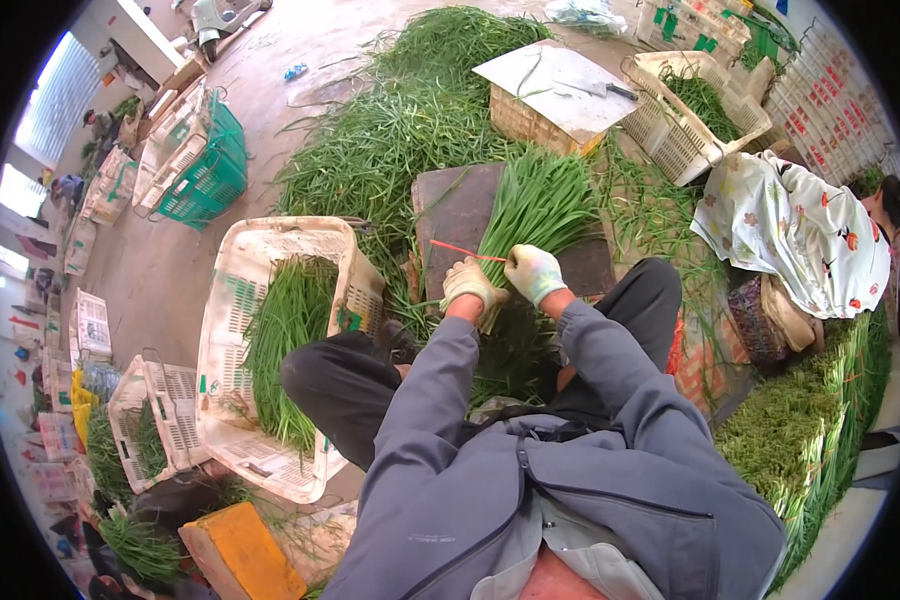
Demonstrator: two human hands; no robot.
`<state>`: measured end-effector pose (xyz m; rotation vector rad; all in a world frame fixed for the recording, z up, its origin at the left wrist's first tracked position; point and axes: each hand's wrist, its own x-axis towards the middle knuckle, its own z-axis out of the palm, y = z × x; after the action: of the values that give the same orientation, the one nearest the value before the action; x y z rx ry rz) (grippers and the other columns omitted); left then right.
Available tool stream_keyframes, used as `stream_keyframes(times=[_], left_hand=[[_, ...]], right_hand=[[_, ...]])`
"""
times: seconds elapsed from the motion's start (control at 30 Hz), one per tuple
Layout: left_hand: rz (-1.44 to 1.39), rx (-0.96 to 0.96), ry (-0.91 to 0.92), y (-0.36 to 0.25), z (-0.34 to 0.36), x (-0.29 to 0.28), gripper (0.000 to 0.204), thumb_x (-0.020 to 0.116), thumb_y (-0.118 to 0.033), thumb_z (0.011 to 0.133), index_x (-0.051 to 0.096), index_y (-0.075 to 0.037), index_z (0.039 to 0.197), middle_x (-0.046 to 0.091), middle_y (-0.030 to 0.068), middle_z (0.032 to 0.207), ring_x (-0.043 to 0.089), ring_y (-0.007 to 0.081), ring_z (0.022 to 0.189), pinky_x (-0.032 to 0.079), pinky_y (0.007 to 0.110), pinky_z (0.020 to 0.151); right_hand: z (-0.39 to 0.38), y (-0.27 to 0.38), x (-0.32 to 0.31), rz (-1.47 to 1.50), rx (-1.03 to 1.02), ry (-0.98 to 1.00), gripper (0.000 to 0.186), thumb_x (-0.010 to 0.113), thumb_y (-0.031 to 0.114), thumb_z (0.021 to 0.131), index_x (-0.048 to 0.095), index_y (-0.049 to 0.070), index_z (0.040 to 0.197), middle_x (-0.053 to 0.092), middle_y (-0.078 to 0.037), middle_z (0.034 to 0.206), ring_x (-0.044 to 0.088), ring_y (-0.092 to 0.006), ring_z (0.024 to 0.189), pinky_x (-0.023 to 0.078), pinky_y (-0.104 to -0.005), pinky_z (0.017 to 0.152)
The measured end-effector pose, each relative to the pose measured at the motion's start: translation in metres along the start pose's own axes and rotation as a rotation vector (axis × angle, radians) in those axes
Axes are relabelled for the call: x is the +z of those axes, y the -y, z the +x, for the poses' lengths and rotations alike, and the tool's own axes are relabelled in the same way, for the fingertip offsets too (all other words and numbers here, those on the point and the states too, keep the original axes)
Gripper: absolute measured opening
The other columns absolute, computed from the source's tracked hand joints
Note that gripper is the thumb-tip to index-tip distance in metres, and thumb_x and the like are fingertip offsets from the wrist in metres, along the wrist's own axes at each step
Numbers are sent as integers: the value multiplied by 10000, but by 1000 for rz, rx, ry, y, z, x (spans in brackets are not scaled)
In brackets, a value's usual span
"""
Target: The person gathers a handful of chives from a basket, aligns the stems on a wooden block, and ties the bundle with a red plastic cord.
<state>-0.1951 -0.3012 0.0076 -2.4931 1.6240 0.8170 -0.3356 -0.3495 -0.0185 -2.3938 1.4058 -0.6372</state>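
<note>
A bunch of long green chives (pixel 542 205) lies on a dark board (pixel 452 205) in front of me, leaves pointing away. Both my hands wear pale, stained gloves and meet at its near end. My left hand (pixel 473 284) is closed around the stem end. Close beside it, my right hand (pixel 534 272) is pinched at the bunch's near edge, on a thin red tie (pixel 457 248). That tie runs across the stems, its free end sticking out to the left past my left hand. The fingertips are partly hidden.
Loose chives (pixel 390 140) are heaped beyond the board. A knife (pixel 610 90) lies on a white board (pixel 555 85) atop a crate. White crates (pixel 270 235) with greens flank me. Tied bunches (pixel 800 420) and a person under flowered cloth (pixel 795 230) are at right.
</note>
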Motion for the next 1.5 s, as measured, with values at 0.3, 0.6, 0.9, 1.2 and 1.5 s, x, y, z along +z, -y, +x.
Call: stream_keyframes(times=[0.3, 0.6, 0.9, 1.2, 1.5], left_hand=[[191, 167, -334, -10, -13, 6, 522, 745, -312, 748, 520, -68, 1151, 631, 122, 1083, 616, 278, 1058, 489, 406, 884], [316, 269, -759, 5, -33, 55, 298, 498, -127, 898, 500, -60, 1188, 541, 90, 1091, 536, 252, 1027, 425, 390, 912], [297, 264, -765, 1, -36, 66, 480, 526, -122, 867, 437, 21, 1316, 490, 150, 1275, 462, 300, 1190, 349, 425, 1043], [316, 307, -713, 7, -54, 74, 798, 667, -247, 772, 324, 49, 1429, 395, 198, 1432, 356, 349, 1350, 267, 469, 1133], [83, 219, -420, -9, -73, 4, 1179, 897, -469, 525, 311, 36, 1414, 460, 181, 1365, 439, 330, 1287, 347, 430, 1070]], right_hand=[[10, 4, -29, 357, -116, -67, 228, 695, 217, 824, 650, 54, 977, 682, -187, 950, 643, -376, 892, 522, -436, 784], [42, -2, -30, 477, 85, -198, 160, 656, 182, 864, 710, 32, 881, 696, -185, 864, 678, -354, 820, 544, -390, 747], [0, 18, -35, 372, -324, 232, 237, 670, 236, 844, 696, 57, 997, 695, -170, 949, 653, -384, 890, 523, -435, 807], [-4, -3, -10, 824, 276, -24, 281, 635, 248, 899, 700, -10, 988, 681, -148, 751, 644, -246, 679, 497, -365, 678], [-46, -2, -55, 664, 321, 266, 269, 622, 243, 907, 696, -10, 961, 696, -154, 787, 685, -244, 711, 525, -356, 684]])
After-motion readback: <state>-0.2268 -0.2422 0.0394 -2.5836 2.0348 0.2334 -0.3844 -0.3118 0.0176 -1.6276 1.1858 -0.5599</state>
